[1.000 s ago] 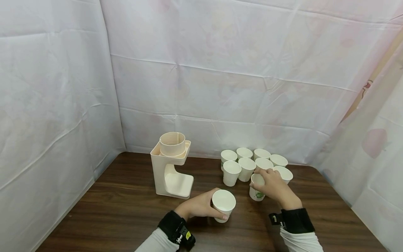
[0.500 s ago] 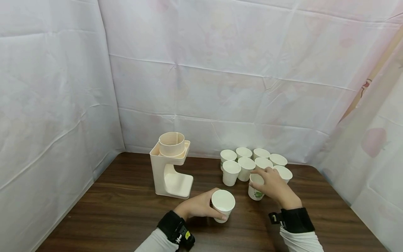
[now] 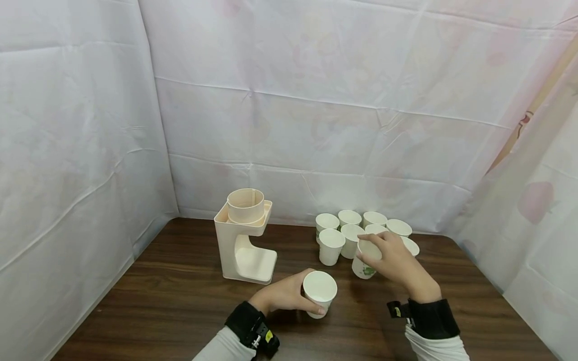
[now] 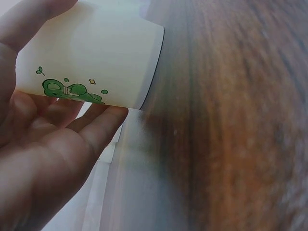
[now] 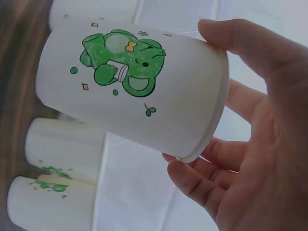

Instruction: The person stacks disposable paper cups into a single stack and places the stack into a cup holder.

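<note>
Near the table's front middle, my left hand point(image 3: 284, 294) holds a white paper cup point(image 3: 320, 293) upright, thumb on one side and fingers on the other. Part of a green print shows on that cup point(image 4: 82, 57) in the left wrist view. Farther right, my right hand point(image 3: 395, 258) grips a second paper cup point(image 3: 364, 265) near its rim. This cup point(image 5: 130, 86) carries a green bear print in the right wrist view. It leans slightly and looks raised off the table. Several more white paper cups point(image 3: 330, 248) stand upright just behind it, some partly hidden by my right hand.
A cream stand point(image 3: 230, 250) with a round holder point(image 3: 246, 206) on top and a flat base point(image 3: 256, 263) stands left of the cups. The dark wooden table point(image 3: 158, 301) is enclosed by white cloth point(image 3: 289, 125) at the back and sides.
My right hand has moved its cup up and slightly left, toward the standing cups, and the cup has tilted a little. My left hand and its cup have stayed in place.
</note>
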Demonstrator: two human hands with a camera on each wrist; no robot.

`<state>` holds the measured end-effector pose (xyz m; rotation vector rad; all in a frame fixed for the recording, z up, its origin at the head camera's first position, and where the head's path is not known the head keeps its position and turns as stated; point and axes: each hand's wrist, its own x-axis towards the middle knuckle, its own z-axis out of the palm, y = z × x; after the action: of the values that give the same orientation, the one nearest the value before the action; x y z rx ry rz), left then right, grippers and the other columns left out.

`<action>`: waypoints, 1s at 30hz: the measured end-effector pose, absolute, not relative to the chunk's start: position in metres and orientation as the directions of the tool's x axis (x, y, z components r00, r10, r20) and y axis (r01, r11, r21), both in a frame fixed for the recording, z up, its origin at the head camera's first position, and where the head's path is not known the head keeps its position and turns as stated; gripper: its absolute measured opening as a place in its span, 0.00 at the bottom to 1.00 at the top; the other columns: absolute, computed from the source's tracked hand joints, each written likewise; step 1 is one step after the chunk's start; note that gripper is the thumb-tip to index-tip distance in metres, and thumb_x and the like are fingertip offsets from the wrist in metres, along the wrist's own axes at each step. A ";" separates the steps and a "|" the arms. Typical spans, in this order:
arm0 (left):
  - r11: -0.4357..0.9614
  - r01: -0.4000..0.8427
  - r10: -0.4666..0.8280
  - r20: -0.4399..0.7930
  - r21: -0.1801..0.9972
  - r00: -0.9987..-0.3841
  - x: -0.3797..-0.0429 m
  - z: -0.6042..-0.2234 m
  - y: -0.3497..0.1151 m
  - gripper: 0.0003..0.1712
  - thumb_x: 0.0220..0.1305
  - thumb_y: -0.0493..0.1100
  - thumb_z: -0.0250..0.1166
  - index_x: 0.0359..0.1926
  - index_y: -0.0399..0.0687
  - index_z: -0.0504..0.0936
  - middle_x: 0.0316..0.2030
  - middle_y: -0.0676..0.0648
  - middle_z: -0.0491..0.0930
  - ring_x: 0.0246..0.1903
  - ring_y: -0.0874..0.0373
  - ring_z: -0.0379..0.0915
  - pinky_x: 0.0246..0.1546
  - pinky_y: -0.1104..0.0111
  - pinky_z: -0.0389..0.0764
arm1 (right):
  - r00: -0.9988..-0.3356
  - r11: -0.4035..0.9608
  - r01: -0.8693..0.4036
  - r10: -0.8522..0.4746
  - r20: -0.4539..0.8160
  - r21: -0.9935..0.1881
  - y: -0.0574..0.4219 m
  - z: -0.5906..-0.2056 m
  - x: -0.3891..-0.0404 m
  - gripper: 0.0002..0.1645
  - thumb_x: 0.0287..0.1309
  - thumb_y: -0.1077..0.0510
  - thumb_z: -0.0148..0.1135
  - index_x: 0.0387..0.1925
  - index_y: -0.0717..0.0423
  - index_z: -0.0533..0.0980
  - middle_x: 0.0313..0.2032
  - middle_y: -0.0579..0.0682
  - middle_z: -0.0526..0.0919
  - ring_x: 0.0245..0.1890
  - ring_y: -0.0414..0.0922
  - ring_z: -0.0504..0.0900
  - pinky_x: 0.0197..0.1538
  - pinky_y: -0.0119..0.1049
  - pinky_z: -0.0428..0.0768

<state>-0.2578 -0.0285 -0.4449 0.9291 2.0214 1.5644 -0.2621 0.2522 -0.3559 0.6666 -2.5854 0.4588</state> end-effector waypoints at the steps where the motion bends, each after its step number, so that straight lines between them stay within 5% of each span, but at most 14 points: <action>1: 0.142 0.249 0.721 0.072 0.958 -0.689 -0.258 -0.445 -0.028 0.37 0.46 0.43 0.75 0.57 0.57 0.66 0.48 0.54 0.76 0.49 0.61 0.70 0.53 0.60 0.69 | -0.785 0.826 -0.527 -0.381 0.488 -0.202 0.251 -0.354 -0.261 0.24 0.52 0.47 0.66 0.50 0.52 0.78 0.39 0.59 0.78 0.43 0.55 0.73 0.44 0.55 0.72; 13: 0.152 0.256 0.716 0.073 0.955 -0.694 -0.257 -0.444 -0.029 0.37 0.45 0.43 0.75 0.57 0.57 0.66 0.48 0.54 0.76 0.49 0.61 0.70 0.53 0.60 0.68 | -0.749 0.806 -0.563 -0.405 0.524 -0.183 0.237 -0.332 -0.241 0.25 0.56 0.45 0.62 0.54 0.49 0.75 0.45 0.58 0.78 0.45 0.58 0.71 0.46 0.58 0.70; 23: 0.146 0.252 0.723 0.070 0.957 -0.687 -0.257 -0.444 -0.029 0.37 0.46 0.43 0.74 0.57 0.57 0.66 0.48 0.54 0.76 0.49 0.61 0.70 0.53 0.61 0.69 | -0.622 0.723 -0.681 -0.487 0.613 -0.117 0.222 -0.319 -0.223 0.25 0.52 0.48 0.66 0.53 0.46 0.76 0.43 0.54 0.77 0.46 0.48 0.71 0.45 0.52 0.72; 30: 0.145 0.250 0.732 0.066 0.957 -0.678 -0.258 -0.444 -0.029 0.38 0.47 0.43 0.74 0.58 0.57 0.65 0.49 0.54 0.76 0.49 0.60 0.70 0.52 0.61 0.70 | -0.613 0.704 -0.701 -0.517 0.597 -0.110 0.212 -0.313 -0.211 0.26 0.55 0.46 0.64 0.55 0.44 0.74 0.47 0.51 0.76 0.49 0.47 0.68 0.46 0.51 0.71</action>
<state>-0.2582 -0.0291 -0.4437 0.9386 2.0113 1.5510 -0.2107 0.2123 -0.3125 0.9295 -2.3744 0.4549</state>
